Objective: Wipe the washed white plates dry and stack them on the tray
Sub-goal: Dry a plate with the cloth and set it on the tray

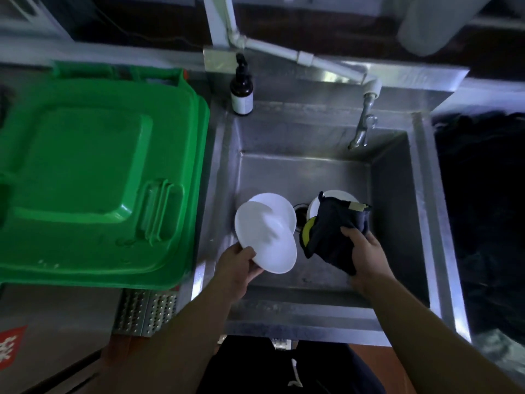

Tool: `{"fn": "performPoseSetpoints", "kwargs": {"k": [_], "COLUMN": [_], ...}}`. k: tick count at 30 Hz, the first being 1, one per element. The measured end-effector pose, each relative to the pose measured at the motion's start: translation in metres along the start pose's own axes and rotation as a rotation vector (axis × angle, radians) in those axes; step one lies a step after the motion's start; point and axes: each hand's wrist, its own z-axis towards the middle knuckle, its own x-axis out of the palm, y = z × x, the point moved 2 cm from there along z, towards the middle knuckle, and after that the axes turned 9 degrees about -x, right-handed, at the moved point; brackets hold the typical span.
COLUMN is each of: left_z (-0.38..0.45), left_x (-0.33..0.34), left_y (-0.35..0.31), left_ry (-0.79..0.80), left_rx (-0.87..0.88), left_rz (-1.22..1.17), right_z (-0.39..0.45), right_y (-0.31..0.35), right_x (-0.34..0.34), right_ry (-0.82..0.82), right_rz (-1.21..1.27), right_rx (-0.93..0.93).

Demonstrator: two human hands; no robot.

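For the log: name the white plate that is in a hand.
The front plate, gripped at its lower edge by the left hand; it overlaps the other plate.

Green bin lid (93, 177) crowds left, sink (397, 223) right side open

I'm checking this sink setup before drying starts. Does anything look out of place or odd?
One thing: the task needs a tray, and none is recognisable; a green bin lid fills the counter left of the sink. No spills or damage show.
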Motion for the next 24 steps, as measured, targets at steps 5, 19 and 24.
{"fn": "performPoseSetpoints", "kwargs": {"k": [5,19,24], "left_z": [-0.047,-0.178,-0.209], "left_x": [0.025,0.136,0.160], "left_y": [-0.011,-0.019,-0.009], "left_ry": [0.082,0.274,0.265], "left_rx": [0.081,0.383,0.432], "left_rz": [0.025,0.053,0.031], "right_z": [-0.027,-0.050,-0.047], "right_y": [0.051,0.110,0.144], "right_x": [0.004,-0.023,-0.035], "right_ry": [0.044,0.491,0.499], "right_rz": [-0.044,-0.974,-1.111], "right_rx": [-0.223,-0.965,-1.077]}}
